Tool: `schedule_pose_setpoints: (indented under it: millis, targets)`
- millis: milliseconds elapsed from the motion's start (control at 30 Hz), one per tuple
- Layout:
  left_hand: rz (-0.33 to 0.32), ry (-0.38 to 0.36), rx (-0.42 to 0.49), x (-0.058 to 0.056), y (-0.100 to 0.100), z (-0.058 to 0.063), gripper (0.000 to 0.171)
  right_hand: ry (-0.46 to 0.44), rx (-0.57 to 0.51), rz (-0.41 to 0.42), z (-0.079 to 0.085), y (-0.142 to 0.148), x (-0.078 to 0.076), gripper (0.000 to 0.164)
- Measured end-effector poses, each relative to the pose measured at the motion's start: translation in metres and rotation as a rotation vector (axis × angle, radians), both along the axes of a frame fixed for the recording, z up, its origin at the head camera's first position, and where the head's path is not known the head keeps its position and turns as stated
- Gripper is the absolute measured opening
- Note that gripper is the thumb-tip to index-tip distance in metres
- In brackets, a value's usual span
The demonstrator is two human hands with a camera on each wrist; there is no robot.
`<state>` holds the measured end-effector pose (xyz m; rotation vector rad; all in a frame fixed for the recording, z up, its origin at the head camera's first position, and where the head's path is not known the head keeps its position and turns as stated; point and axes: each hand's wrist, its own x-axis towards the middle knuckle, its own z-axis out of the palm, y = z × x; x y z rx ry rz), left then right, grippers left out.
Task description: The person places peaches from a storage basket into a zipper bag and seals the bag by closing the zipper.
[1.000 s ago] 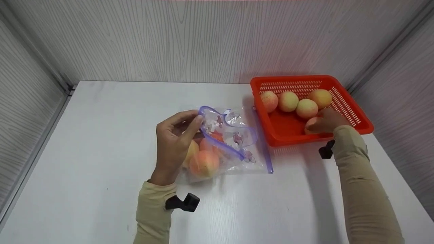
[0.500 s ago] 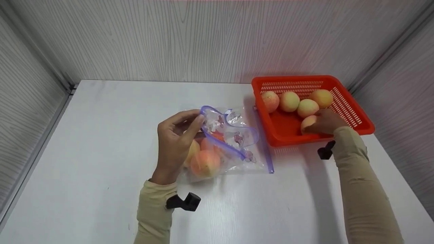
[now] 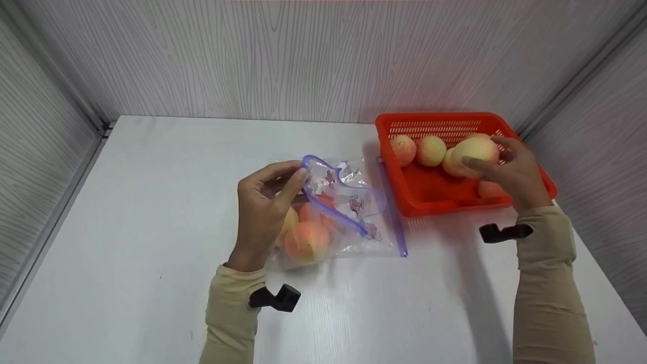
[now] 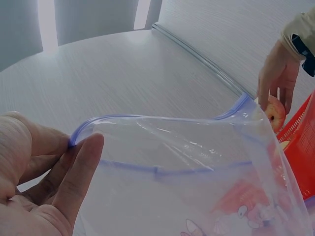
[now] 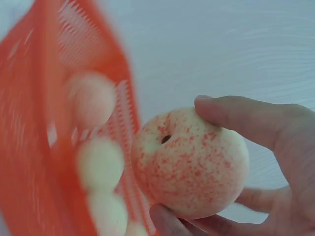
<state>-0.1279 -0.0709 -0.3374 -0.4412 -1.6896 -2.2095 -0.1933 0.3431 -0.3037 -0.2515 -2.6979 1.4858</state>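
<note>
A clear zip bag (image 3: 349, 247) with a purple zip edge lies on the table, several peaches (image 3: 307, 241) inside it. My left hand (image 3: 260, 215) pinches the bag's purple rim between thumb and fingers, and its mouth gapes in the left wrist view. At the right, my right hand (image 3: 520, 169) grips a pale yellow peach (image 3: 475, 151) with red speckles, held above the red basket. The right wrist view shows that peach (image 5: 192, 162) between thumb and fingers, a dark stem hole on its side.
The red plastic basket (image 3: 429, 207) holds several more peaches (image 3: 430, 150), one of them partly hidden by the right hand. A second purple zip strip (image 3: 397, 222) lies flat beside the basket's left side. Light wood-grain panels (image 3: 252, 60) enclose the white table.
My right hand has lifted a peach from the basket's near side, rising and turning. The left hand keeps its pinch on the bag's rim, nearly still.
</note>
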Motion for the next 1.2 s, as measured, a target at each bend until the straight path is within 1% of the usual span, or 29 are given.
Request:
schedule_pose_setpoints:
  millis: [100, 167, 267, 367, 433, 533, 667, 833, 1000, 1200]
  targets:
    - [0.003, -0.002, -0.004, 0.000, 0.000, 0.001, 0.019, 0.072, -0.179, -0.016, 0.004, -0.014, 0.011, 0.085]
    - [0.002, -0.002, -0.002, 0.000, 0.000, 0.001, 0.020, 0.124, -0.302, -0.005, 0.005, -0.026, 0.018, 0.078]
    - [0.000, 0.002, 0.003, 0.001, -0.001, 0.001, 0.021, 0.191, -0.484, 0.040, 0.003, -0.047, 0.027, 0.065]
    - [0.003, 0.001, 0.000, 0.002, -0.001, 0.001, 0.020, 0.216, -0.648, 0.093, -0.002, -0.069, 0.036, 0.061]
    - [0.004, -0.001, -0.002, 0.002, -0.002, 0.001, 0.020, 0.225, -0.721, 0.132, -0.007, -0.081, 0.041, 0.060]
    - [0.005, -0.011, 0.002, 0.004, -0.001, 0.000, 0.019, 0.233, -0.782, 0.161, -0.013, -0.098, 0.049, 0.061]
    - [0.004, -0.013, 0.004, 0.005, 0.000, 0.000, 0.018, 0.242, -0.805, 0.181, -0.019, -0.114, 0.057, 0.064]
    - [0.000, -0.007, 0.003, 0.005, 0.000, 0.000, 0.017, 0.228, -0.767, 0.231, -0.020, -0.125, 0.061, 0.065]
    - [0.006, -0.001, -0.007, 0.005, 0.001, 0.001, 0.017, 0.216, -0.734, 0.280, -0.019, -0.134, 0.062, 0.062]
    - [0.013, 0.001, -0.018, 0.006, 0.000, 0.001, 0.017, 0.199, -0.688, 0.312, -0.022, -0.143, 0.062, 0.058]
